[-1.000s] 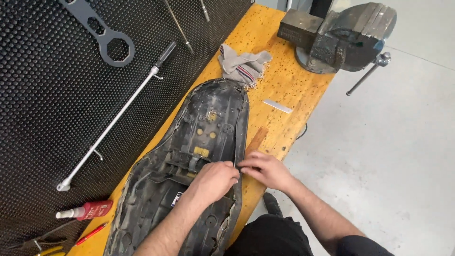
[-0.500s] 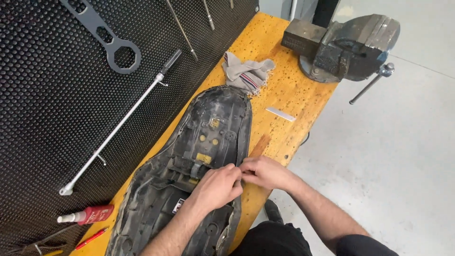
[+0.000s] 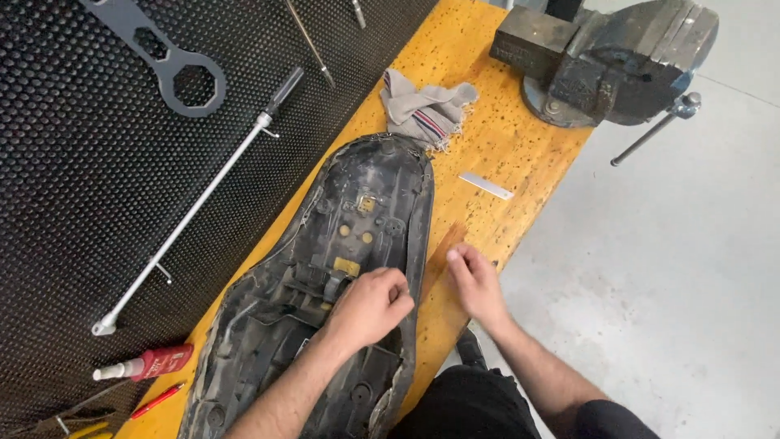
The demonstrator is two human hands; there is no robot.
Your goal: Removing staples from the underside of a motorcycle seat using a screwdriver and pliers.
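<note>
— How are the hands set?
— Left hand [image 3: 370, 305] rests curled, knuckles up, on the upturned seat base [image 3: 325, 293]; right hand [image 3: 475, 280] pinches something too small to tell.
— And the seat?
— Lengthwise along the workbench's [image 3: 496, 138] front edge.

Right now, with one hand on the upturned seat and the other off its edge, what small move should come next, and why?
Probably bring the right hand back to the rim of the upturned black seat pan. It hovers over the wooden bench just beside that edge with fingers pinched, while the left hand rests curled on the pan near the same edge. What the fingers pinch is too small to tell.
</note>
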